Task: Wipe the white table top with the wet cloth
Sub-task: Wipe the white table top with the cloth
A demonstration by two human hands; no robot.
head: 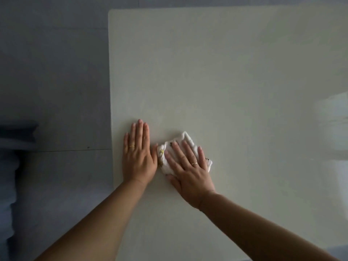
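Cloth (181, 147), white and crumpled, lies on table top (235, 81) under flat, unclenched right hand (190, 170).

A grey tiled floor (56, 76) fills the left side, with a dark blurred object (17, 132) at the left edge above pale bluish fabric (7, 194) there.

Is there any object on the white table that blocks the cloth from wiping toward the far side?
Nothing visible does. The right hand presses flat on the cloth, and the table top beyond it is bare up to the far edge. Only the left hand lies flat beside the cloth, toward the table's left edge.
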